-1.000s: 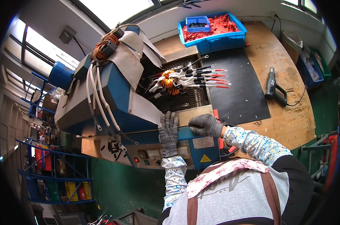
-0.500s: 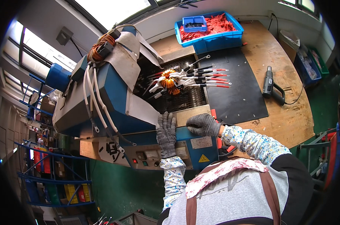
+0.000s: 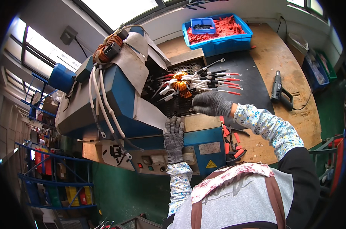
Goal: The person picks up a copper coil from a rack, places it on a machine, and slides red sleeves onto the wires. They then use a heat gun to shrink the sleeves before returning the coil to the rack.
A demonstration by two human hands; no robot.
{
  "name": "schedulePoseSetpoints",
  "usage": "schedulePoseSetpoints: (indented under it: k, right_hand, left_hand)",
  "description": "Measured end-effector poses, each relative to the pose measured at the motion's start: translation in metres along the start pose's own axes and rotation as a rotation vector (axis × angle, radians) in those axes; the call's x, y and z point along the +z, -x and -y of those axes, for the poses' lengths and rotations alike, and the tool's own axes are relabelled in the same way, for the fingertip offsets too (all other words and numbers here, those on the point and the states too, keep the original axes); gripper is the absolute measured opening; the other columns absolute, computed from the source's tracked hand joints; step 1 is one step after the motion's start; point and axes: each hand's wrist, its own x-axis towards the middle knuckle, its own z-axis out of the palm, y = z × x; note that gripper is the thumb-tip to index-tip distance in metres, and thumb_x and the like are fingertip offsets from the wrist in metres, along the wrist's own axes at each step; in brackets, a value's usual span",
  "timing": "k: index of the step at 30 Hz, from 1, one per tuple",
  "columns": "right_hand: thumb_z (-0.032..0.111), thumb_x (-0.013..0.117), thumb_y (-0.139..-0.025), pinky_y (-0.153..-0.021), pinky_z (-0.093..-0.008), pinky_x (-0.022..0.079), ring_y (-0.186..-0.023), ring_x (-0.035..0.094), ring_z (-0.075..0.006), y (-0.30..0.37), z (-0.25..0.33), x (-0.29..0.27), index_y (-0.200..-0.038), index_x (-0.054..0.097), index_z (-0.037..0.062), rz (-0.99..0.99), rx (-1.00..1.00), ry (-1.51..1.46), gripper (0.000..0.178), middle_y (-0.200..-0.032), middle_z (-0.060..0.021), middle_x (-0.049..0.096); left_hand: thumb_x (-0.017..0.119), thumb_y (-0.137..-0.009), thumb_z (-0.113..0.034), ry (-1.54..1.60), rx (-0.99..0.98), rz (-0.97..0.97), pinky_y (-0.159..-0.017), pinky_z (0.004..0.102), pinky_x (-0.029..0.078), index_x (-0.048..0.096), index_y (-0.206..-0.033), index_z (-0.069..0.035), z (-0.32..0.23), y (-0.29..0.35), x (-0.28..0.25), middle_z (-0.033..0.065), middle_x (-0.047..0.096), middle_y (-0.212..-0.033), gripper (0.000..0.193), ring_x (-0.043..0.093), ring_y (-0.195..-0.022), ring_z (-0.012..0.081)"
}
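My left hand [image 3: 174,139], in a grey knit glove, lies flat on the front edge of the blue machine [image 3: 121,103], fingers stretched out. My right hand [image 3: 211,103], gloved alike, hangs over the near side of the mesh belt [image 3: 176,108], just right of a copper-wound coil [image 3: 182,84]. Its fingers are curled together and nothing shows in them; the fingertips are partly hidden. From the coil, several white, black and red sleeved leads [image 3: 222,80] with metal lugs fan out to the right over a black mat. Others point left toward the machine's opening.
Behind stands a blue bin [image 3: 218,46] of red pieces with a smaller blue tray in it. A heat gun [image 3: 278,91] lies on the wooden table at the right. Pliers and red-handled tools [image 3: 234,141] lie by the machine's right side. Thick cables [image 3: 100,99] hang over the hood.
My right hand has risen off the machine's front edge and moved up toward the coil, uncovering the tools beside the machine. My left hand stays on the edge. The whole view has shifted slightly.
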Motion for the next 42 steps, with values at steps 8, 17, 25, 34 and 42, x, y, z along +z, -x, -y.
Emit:
schedulePoseSetpoints:
  k: [8,17,25,34,42]
  right_hand:
    - [0.052,0.058,-0.076,-0.078,-0.0413,0.047,-0.090,0.061,-0.0330,-0.107,-0.060,-0.058,-0.092,0.064,0.0067,0.240,0.144,0.568,0.049,-0.094,-0.0155,0.064]
    - [0.044,0.059,-0.080,-0.063,-0.0368,0.050,-0.069,0.063,-0.0245,-0.081,-0.145,-0.103,-0.091,0.062,0.0051,0.942,0.703,0.163,0.040,-0.073,-0.0103,0.064]
    - [0.034,0.064,-0.078,-0.057,-0.0331,0.051,-0.062,0.062,-0.0191,-0.018,-0.208,-0.128,-0.092,0.063,0.0057,0.841,1.126,-0.571,0.031,-0.072,-0.0080,0.064]
    - [0.014,0.064,-0.071,-0.040,-0.0262,0.046,-0.043,0.054,-0.0129,-0.068,-0.108,-0.043,-0.085,0.056,0.0080,0.612,1.399,-0.959,0.018,-0.061,-0.0042,0.058]
    - [0.021,0.066,-0.075,-0.048,-0.0238,0.051,-0.053,0.058,-0.0116,-0.037,-0.040,-0.097,-0.092,0.058,0.0040,0.727,1.366,-1.084,0.025,-0.071,-0.0055,0.062]
  left_hand:
    - [0.020,-0.098,-0.030,-1.091,0.219,-0.075,-0.113,0.0472,0.013,0.020,-0.139,0.001,0.020,-0.002,0.013,0.0217,0.018,-0.146,0.051,0.018,-0.135,0.0369]
    - [0.028,-0.097,-0.036,-1.085,0.173,-0.085,-0.113,0.0477,0.014,0.019,-0.142,-0.005,0.026,-0.001,0.016,0.0197,0.018,-0.147,0.055,0.017,-0.136,0.0368]
    - [0.030,-0.097,-0.038,-1.039,0.171,-0.104,-0.113,0.0477,0.014,0.018,-0.142,-0.006,0.029,-0.003,0.022,0.0189,0.017,-0.147,0.057,0.018,-0.136,0.0366]
    - [0.038,-0.095,-0.038,-1.078,0.155,-0.148,-0.112,0.0474,0.017,0.018,-0.142,-0.006,0.029,-0.010,0.024,0.0193,0.019,-0.146,0.060,0.020,-0.135,0.0357]
    - [0.041,-0.089,-0.053,-0.864,0.201,-0.300,-0.111,0.0460,0.024,0.028,-0.135,-0.009,0.018,-0.062,0.012,0.0169,0.025,-0.143,0.065,0.027,-0.132,0.0325]
